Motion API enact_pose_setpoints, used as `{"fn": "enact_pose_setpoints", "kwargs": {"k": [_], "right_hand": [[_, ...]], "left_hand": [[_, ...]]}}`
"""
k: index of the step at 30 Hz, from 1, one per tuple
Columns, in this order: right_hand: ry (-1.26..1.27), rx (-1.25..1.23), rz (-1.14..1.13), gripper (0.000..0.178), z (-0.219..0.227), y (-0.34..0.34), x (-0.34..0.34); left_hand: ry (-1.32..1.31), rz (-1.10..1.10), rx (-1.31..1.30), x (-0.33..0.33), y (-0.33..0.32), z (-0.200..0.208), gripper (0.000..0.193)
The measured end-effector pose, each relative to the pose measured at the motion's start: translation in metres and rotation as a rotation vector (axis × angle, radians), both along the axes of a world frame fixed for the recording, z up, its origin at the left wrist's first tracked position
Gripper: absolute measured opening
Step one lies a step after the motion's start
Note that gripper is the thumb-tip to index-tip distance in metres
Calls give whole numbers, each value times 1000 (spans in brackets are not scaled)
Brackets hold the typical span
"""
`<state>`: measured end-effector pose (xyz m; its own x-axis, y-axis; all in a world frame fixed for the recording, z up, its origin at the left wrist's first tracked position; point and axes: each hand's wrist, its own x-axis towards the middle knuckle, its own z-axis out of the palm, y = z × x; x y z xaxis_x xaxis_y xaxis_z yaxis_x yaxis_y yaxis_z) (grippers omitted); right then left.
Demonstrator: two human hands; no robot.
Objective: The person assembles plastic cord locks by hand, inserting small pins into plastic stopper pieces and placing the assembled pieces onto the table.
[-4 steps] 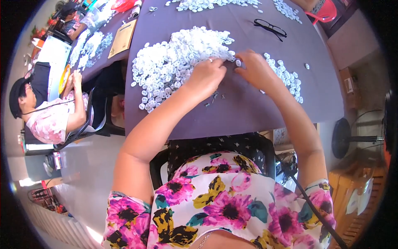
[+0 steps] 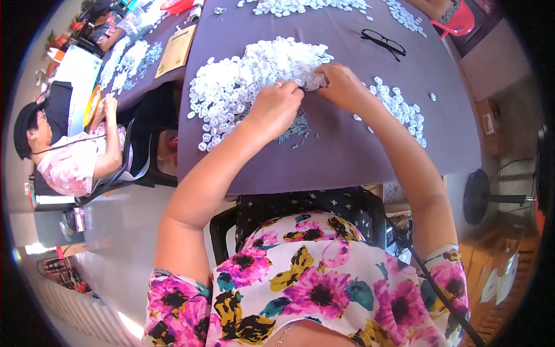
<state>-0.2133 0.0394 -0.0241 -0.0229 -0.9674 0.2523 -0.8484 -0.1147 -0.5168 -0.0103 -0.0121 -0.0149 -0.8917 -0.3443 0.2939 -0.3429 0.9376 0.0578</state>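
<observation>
A large heap of small white oval plastic pieces (image 2: pixel 248 75) with paired holes lies on the dark-covered table. My left hand (image 2: pixel 277 105), a ring on one finger, is at the heap's near edge with its fingers curled together; what they pinch is hidden. Beside that hand's wrist sits a small pile of greyish screws (image 2: pixel 296 128). At the heap's right end is my right hand (image 2: pixel 342 87), its thumb and fingers bent inward against white pieces; which piece they grip does not show clearly. A looser group of the same white pieces (image 2: pixel 399 107) lies right of my right forearm.
Black-framed glasses (image 2: pixel 383 42) rest on the table at the far right. More white pieces (image 2: pixel 300 6) lie along the far side. To the left, a person in a cap (image 2: pixel 63 144) works at another table bearing a brown envelope (image 2: pixel 176 51). A black fan (image 2: pixel 476 196) stands at right.
My left hand has moved slightly left and nearer, uncovering more of the screw pile. My right hand has shifted up and left to the heap's edge. The whole view has shifted slightly.
</observation>
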Motion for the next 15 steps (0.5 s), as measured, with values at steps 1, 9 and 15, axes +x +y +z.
{"fn": "enact_pose_setpoints", "kwargs": {"k": [1,9,15], "right_hand": [[-59,25,17,40,-2,-11,5],[-265,113,190,42,27,-44,66],[-240,-3,189,20,57,-6,56]], "left_hand": [[74,-9,-1,5,-2,1,7],[293,148,282,50,9,22,15],[484,197,371,67,26,12,11]]}}
